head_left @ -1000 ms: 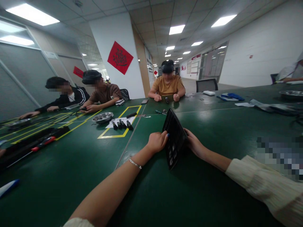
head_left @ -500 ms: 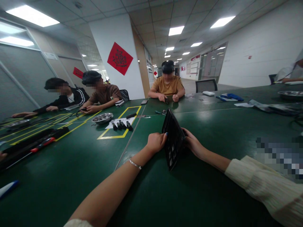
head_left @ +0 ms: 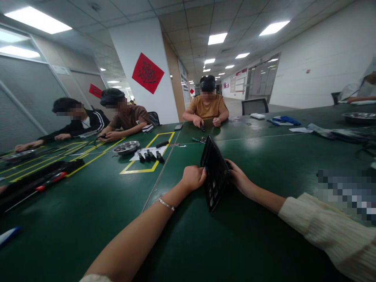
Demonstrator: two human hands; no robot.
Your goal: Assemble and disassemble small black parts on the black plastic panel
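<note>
Black panel: was held tilted on edge between both grips, over the counter; whether its lower corner was rested there could not be told
Left grip: was pinched on the panel's left edge
Right grip: was closed on the right side, fingertips partly hidden
Steady handling: an even, light hold at both sides was judged best, with the face left unpressed
Edges: the upper corner was seen near the small tool
Leeway: was judged wider leftward, the black cylinders and metal bowl being set well apart
</note>
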